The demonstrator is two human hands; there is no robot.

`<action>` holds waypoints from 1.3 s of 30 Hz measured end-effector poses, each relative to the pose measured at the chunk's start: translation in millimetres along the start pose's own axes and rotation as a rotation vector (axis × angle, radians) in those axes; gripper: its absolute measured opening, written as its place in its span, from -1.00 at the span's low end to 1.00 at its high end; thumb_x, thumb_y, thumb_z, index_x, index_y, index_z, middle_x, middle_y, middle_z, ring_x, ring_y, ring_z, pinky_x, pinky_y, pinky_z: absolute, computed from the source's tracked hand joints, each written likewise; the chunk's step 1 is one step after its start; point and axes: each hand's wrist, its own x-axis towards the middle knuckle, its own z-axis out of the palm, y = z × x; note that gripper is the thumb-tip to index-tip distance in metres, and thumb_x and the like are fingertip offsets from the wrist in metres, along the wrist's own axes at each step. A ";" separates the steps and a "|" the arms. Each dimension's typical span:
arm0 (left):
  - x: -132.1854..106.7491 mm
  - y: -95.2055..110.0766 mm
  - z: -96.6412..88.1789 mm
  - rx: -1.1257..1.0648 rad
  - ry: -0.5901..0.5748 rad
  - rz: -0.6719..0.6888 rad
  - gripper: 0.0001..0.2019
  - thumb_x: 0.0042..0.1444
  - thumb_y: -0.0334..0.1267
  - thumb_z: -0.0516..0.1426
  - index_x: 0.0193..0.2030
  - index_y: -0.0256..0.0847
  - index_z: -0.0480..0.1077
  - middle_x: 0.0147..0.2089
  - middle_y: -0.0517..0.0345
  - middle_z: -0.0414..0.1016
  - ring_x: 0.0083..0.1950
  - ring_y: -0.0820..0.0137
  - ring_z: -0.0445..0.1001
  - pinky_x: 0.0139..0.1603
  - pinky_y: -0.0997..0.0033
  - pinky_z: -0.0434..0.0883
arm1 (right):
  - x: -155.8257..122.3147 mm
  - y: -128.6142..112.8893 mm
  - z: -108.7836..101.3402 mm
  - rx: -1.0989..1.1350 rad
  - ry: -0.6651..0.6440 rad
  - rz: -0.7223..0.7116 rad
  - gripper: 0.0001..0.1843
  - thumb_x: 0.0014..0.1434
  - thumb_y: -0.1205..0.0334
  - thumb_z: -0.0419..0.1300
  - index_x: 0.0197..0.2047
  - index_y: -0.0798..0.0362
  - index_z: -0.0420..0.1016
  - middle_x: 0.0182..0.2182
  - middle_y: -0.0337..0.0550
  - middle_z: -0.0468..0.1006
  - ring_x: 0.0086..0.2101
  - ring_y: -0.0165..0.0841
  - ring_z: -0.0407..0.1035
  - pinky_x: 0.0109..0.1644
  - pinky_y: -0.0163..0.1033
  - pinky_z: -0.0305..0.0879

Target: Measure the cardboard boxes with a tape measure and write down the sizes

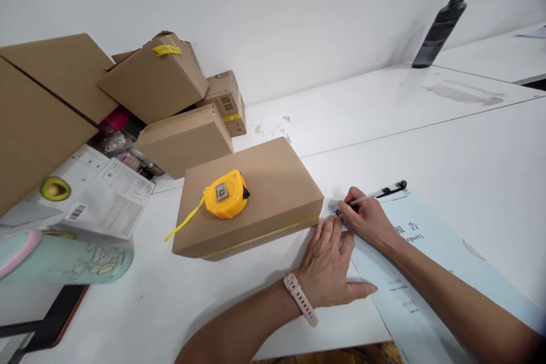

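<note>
My right hand [369, 217] is closed around a pen [379, 193], its tip down at the top left corner of a pale blue printed sheet [430, 239]. Beside it my left hand [328, 264] lies flat, fingers stretched, with a pink band on the wrist. Its fingertips reach the sheet's edge and the near right corner of a closed cardboard box [273, 176]. On top of that box rests a yellow tape measure [226, 194], a short length of yellow strip trailing off to the left. Whatever the pen marks is mostly hidden by my fingers.
Several cardboard boxes [153, 79] are piled at the back left. A white carton with an avocado picture [106, 199] and a mint green bottle [94, 256] lie nearer. At the back right a dark bottle [441, 28] stands by the wall on the white table [482, 148].
</note>
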 end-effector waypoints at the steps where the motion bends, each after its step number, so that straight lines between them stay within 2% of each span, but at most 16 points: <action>1: 0.0 -0.1 0.1 -0.001 -0.001 0.000 -0.05 0.16 0.29 0.12 0.43 -0.47 0.04 0.53 -0.45 -0.14 0.57 -0.06 -0.25 0.55 -0.07 -0.16 | 0.0 -0.1 -0.1 -0.005 0.000 -0.003 -0.83 0.10 0.17 0.13 -0.45 -0.07 0.19 -0.70 -0.38 0.31 -0.62 -0.39 0.22 -0.51 -0.27 0.13; 11: -0.7 0.7 -1.5 -0.003 -0.002 0.000 -0.08 0.16 0.29 0.13 0.41 -0.45 0.08 0.54 -0.42 -0.14 0.57 -0.04 -0.27 0.55 -0.07 -0.16 | 0.7 1.8 -2.7 0.037 0.020 -0.003 -0.76 0.18 0.07 0.14 -0.43 -0.07 0.18 -0.70 -0.39 0.25 -0.63 -0.39 0.19 -0.53 -0.26 0.13; 14: -0.8 0.1 -1.9 -0.006 -0.012 0.001 -0.07 0.16 0.31 0.12 0.42 -0.43 0.08 0.55 -0.38 -0.17 0.57 -0.04 -0.30 0.55 -0.08 -0.16 | 5.3 8.8 -13.5 -0.065 0.143 -0.104 -0.82 0.24 0.05 0.11 -0.31 -0.04 0.33 -0.54 -0.26 0.45 -0.55 -0.35 0.29 -0.47 -0.23 0.21; 16: -0.6 0.2 -2.6 -0.007 -0.022 -0.001 -0.06 0.16 0.31 0.12 0.42 -0.44 0.08 0.55 -0.38 -0.19 0.57 -0.03 -0.31 0.55 -0.07 -0.18 | 9.5 15.8 -22.5 -0.192 0.140 -0.233 -0.82 0.27 0.17 0.06 -0.14 -0.02 0.45 -0.30 -0.12 0.60 -0.39 -0.27 0.43 -0.34 -0.19 0.32; 18: -0.1 0.9 -3.9 -0.004 -0.025 -0.005 -0.07 0.16 0.29 0.13 0.42 -0.45 0.08 0.55 -0.39 -0.19 0.57 -0.03 -0.31 0.55 -0.06 -0.19 | 13.7 24.0 -29.3 -0.307 0.068 -0.379 -0.67 0.26 0.33 -0.01 -0.02 -0.03 0.50 -0.11 -0.06 0.63 -0.20 -0.20 0.50 -0.19 -0.13 0.40; 21: 0.4 1.2 -5.2 0.001 -0.034 -0.006 -0.07 0.17 0.28 0.13 0.42 -0.47 0.08 0.54 -0.41 -0.19 0.57 -0.04 -0.31 0.55 -0.06 -0.19 | 19.0 35.9 -31.2 -0.468 -0.009 -0.549 -0.50 0.20 0.48 -0.05 0.06 -0.01 0.56 -0.02 -0.02 0.63 -0.01 -0.15 0.48 -0.01 -0.04 0.43; 24: 0.4 -0.9 -2.1 0.012 -0.031 -0.004 -0.06 0.17 0.30 0.11 0.43 -0.48 0.08 0.54 -0.42 -0.18 0.57 -0.05 -0.29 0.54 -0.09 -0.14 | 22.1 43.6 -27.3 -0.590 -0.033 -0.609 -0.41 0.11 0.55 -0.03 0.09 0.01 0.59 0.06 -0.02 0.61 0.05 -0.14 0.45 0.06 -0.01 0.43; 27: 0.1 -2.1 5.0 0.044 0.032 0.018 -0.05 0.15 0.33 0.11 0.41 -0.46 0.11 0.53 -0.43 -0.13 0.56 -0.10 -0.19 0.51 -0.15 -0.01 | 23.6 46.7 -24.6 -0.593 -0.046 -0.595 -0.32 0.06 0.59 -0.05 0.18 0.02 0.54 0.10 -0.06 0.59 0.07 -0.14 0.44 0.11 0.00 0.41; 29: -0.8 0.8 5.9 0.098 0.146 0.085 -0.15 0.16 0.25 0.13 0.37 -0.43 0.18 0.50 -0.41 -0.01 0.53 -0.12 -0.04 0.47 -0.14 0.10 | 24.3 47.8 -24.0 -0.551 -0.017 -0.529 -0.26 0.05 0.58 -0.05 0.25 0.00 0.46 0.08 -0.09 0.60 0.04 -0.16 0.46 0.07 -0.02 0.44; 30: -1.8 3.7 3.1 0.130 0.242 0.141 -0.26 0.19 0.15 0.15 0.33 -0.38 0.22 0.46 -0.37 0.12 0.49 -0.08 0.08 0.44 -0.09 0.18 | 24.8 48.5 -23.8 -0.523 0.010 -0.486 -0.26 0.07 0.56 -0.05 0.28 -0.02 0.43 0.06 -0.10 0.62 0.03 -0.16 0.47 0.04 -0.03 0.46; 32: -6.0 11.2 -11.3 0.193 0.506 0.273 -0.47 0.20 -0.09 0.16 0.27 -0.23 0.29 0.30 -0.22 0.41 0.36 0.04 0.33 0.33 0.05 0.35 | 26.4 50.1 -23.2 -0.466 0.053 -0.406 -0.33 0.14 0.47 -0.03 0.29 -0.06 0.41 0.02 -0.11 0.64 0.00 -0.16 0.50 0.00 -0.04 0.48; 34: -14.0 17.5 -37.4 0.253 0.815 0.314 -0.54 0.15 -0.26 0.17 0.22 -0.09 0.30 0.10 -0.07 0.57 0.21 0.12 0.47 0.18 0.10 0.44 | 28.7 51.8 -22.2 -0.420 0.060 -0.355 -0.43 0.22 0.36 -0.03 0.26 -0.08 0.43 -0.02 -0.13 0.65 -0.03 -0.15 0.51 -0.03 -0.05 0.48; 35: -19.6 18.8 -53.8 0.289 0.962 0.269 -0.54 0.14 -0.30 0.18 0.20 -0.06 0.30 0.05 -0.04 0.59 0.18 0.12 0.49 0.15 0.08 0.45 | 29.9 52.5 -21.6 -0.406 0.060 -0.337 -0.47 0.24 0.31 -0.03 0.23 -0.08 0.45 -0.03 -0.13 0.66 -0.04 -0.15 0.52 -0.05 -0.04 0.48; 37: -33.2 15.4 -89.1 0.363 1.187 0.051 -0.59 0.15 -0.35 0.19 0.15 -0.05 0.31 0.08 -0.05 0.54 0.20 0.08 0.45 0.19 -0.03 0.38 | 32.0 53.2 -20.5 -0.390 0.066 -0.314 -0.52 0.25 0.23 -0.04 0.16 -0.08 0.50 -0.02 -0.10 0.65 -0.04 -0.12 0.52 -0.08 -0.02 0.48; 38: -40.6 10.4 -106.3 0.398 1.233 -0.073 -0.61 0.17 -0.35 0.19 0.14 -0.07 0.31 0.16 -0.10 0.47 0.25 0.04 0.40 0.24 -0.11 0.32 | 32.7 53.4 -20.0 -0.382 0.071 -0.307 -0.53 0.25 0.20 -0.04 0.14 -0.07 0.52 -0.02 -0.09 0.64 -0.04 -0.10 0.52 -0.08 -0.01 0.48; 39: -47.9 3.7 -122.1 0.403 1.216 -0.204 -0.58 0.18 -0.31 0.21 0.17 -0.11 0.29 0.26 -0.17 0.38 0.33 -0.01 0.31 0.30 -0.17 0.25 | 33.2 53.4 -19.6 -0.372 0.073 -0.300 -0.53 0.25 0.17 -0.05 0.12 -0.06 0.52 -0.02 -0.08 0.64 -0.04 -0.09 0.52 -0.07 0.01 0.47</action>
